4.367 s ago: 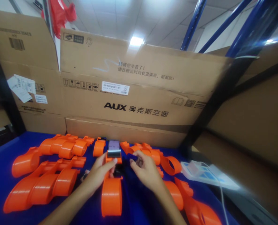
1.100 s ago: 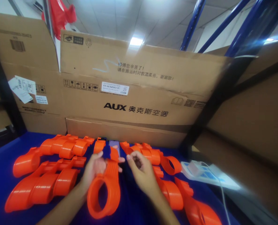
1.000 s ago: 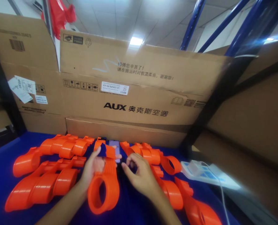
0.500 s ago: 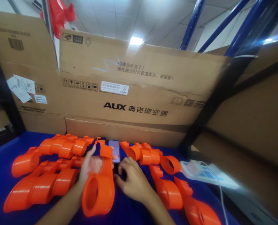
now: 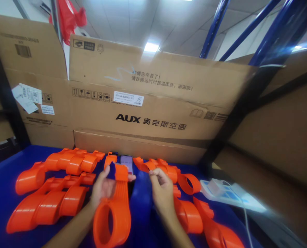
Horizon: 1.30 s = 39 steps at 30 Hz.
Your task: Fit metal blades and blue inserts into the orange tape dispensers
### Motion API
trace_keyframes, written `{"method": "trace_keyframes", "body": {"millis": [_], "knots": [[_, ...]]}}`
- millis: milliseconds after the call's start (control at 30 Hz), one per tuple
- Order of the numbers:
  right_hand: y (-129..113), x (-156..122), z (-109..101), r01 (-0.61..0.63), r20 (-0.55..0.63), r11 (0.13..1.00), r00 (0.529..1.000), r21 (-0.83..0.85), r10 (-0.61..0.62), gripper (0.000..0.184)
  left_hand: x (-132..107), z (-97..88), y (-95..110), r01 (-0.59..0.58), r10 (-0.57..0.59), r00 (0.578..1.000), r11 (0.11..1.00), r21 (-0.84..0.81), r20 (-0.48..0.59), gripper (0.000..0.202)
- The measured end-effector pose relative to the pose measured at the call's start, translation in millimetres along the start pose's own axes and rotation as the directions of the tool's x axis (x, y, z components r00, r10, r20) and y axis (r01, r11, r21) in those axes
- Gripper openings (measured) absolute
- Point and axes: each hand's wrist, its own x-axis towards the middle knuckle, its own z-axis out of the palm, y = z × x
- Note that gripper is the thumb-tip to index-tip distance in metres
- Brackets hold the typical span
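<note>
My left hand (image 5: 105,187) is closed on an orange plastic ring holder (image 5: 121,193), a wide ring at the near end of a ribbed strap with a squared tip. The ring hangs toward me, and a dark blue patch shows beside the tip. To the right, apart from it, my right hand (image 5: 162,189) has thumb and fingers pinched together; whatever they hold, if anything, I cannot make out. Behind the hands a phone (image 5: 127,162) with a lit screen lies on the blue surface (image 5: 140,220), partly covered by the left fingers.
Rows of similar orange holders lie on the left (image 5: 48,206) and right (image 5: 191,213). A cardboard box panel (image 5: 153,110) stands along the back. At the right are a white power strip (image 5: 231,194) with a cable and a dark rack post (image 5: 236,106).
My right hand has moved right and slightly up, away from the held holder, and its fingers now point upward in a pinch. The left hand keeps the holder, shifted slightly right.
</note>
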Motion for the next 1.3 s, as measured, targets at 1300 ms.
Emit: {"method": "trace_keyframes", "body": {"millis": [1300], "knots": [[-33, 1, -27, 0.300, 0.316, 0.948, 0.914, -0.108, -0.253, 0.031, 5, 21.6, -20, -0.288, 0.358, 0.921, 0.891, 0.352, -0.153, 0.049]]}}
